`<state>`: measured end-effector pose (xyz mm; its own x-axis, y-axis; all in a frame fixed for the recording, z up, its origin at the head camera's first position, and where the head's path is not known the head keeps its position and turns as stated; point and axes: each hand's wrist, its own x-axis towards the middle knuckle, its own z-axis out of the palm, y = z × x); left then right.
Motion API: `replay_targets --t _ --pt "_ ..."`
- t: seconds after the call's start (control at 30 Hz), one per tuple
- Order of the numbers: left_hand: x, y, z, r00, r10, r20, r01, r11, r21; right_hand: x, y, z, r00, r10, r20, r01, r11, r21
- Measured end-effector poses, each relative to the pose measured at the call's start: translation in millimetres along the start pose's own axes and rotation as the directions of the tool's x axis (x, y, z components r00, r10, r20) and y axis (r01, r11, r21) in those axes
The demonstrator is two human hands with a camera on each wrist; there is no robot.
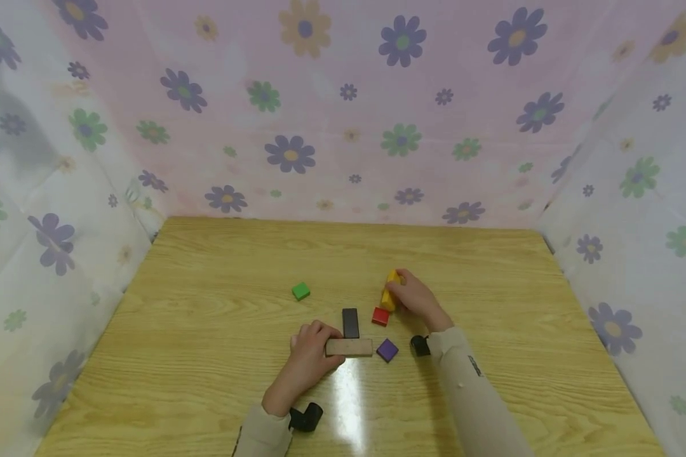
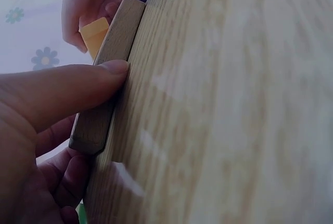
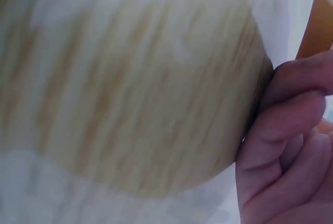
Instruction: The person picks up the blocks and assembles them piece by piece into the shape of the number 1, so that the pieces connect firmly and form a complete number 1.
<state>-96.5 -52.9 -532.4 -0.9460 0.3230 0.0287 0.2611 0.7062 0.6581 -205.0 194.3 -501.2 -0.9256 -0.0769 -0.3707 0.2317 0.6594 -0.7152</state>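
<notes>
A plain wooden block (image 1: 349,347) lies lengthwise on the table, and my left hand (image 1: 310,350) pinches its left end, the thumb (image 2: 106,73) on the near long side. Farther right, my right hand (image 1: 416,296) grips a yellow block (image 1: 388,300) between thumb and fingers. Just below the yellow block is a small red block (image 1: 380,316). A black block (image 1: 350,323) points away from the wooden block's far side. Off the wooden block's right end sits a purple block (image 1: 387,350), turned like a diamond. In the right wrist view, curled fingers (image 3: 291,114) hide part of the yellow block.
A small green block (image 1: 300,291) lies alone at the back left of the blocks. Flower-patterned cloth (image 1: 343,127) walls the wood-grain table (image 1: 217,266) at the back and both sides. Black wrist cameras (image 1: 307,417) jut from both sleeves near the tabletop.
</notes>
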Motion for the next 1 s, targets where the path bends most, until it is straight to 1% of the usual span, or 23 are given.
replay_targets --t 0.13,0.33,0.57,0.67,0.8,1.0 --pt "0.1 -0.3 -2.0 1.000 -0.006 0.010 0.006 1.000 -0.008 2.6 -3.6 2.3 1.000 -0.006 -0.003 0.006 0.998 -0.058" --pt "0.4 0.7 -2.4 1.000 0.006 0.002 -0.006 1.000 -0.006 8.5 -9.0 3.9 1.000 0.009 0.003 -0.009 0.996 -0.085" --pt "-0.3 -0.7 -1.5 1.000 0.002 -0.009 -0.002 1.000 0.006 15.1 -18.5 8.1 0.999 -0.024 -0.022 0.020 0.986 -0.167" --pt "-0.2 -2.4 -1.0 1.000 0.004 -0.014 -0.004 1.000 0.018 16.2 -23.4 10.6 0.999 -0.028 -0.019 0.025 0.984 -0.174" --pt "-0.5 -2.3 0.5 1.000 0.014 -0.014 -0.014 1.000 0.012 16.8 -27.6 13.1 0.999 -0.028 -0.017 0.025 0.983 -0.182" --pt "-1.1 -1.0 -1.2 1.000 0.015 -0.005 -0.015 1.000 0.003 20.3 -35.1 21.2 0.999 -0.053 -0.003 0.052 0.979 -0.197"
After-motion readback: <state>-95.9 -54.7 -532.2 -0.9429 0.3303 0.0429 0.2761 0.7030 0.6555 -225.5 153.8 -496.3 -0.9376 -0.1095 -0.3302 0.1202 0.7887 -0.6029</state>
